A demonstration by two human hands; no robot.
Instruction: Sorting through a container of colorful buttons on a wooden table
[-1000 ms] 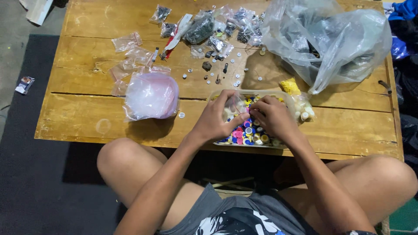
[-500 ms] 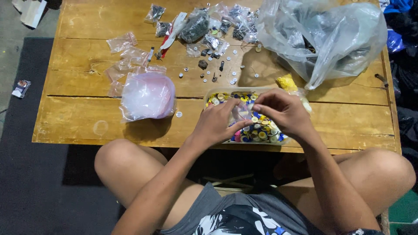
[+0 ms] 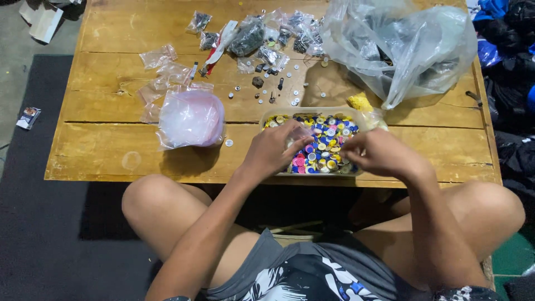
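A clear plastic tray [image 3: 310,111] full of small coloured buttons [image 3: 329,146] sits at the near edge of a low wooden table [image 3: 111,150]. My left hand [image 3: 276,149] hovers over the tray's left side, pinching a small clear plastic bag [image 3: 301,132] between its fingers. Over the tray's right side, my right hand [image 3: 376,153] has its fingers curled down into the buttons; whether it holds one is hidden.
A pink-tinted plastic bag [image 3: 191,119] lies left of the tray, with several empty small clear bags [image 3: 161,72] behind it. Filled small bags [image 3: 251,33] and loose buttons [image 3: 267,92] are scattered farther back. A large clear bag [image 3: 398,47] stands at the back right.
My hands have drawn slightly apart over the tray, the right hand dropping to the tray's right side while the left keeps the small bag.
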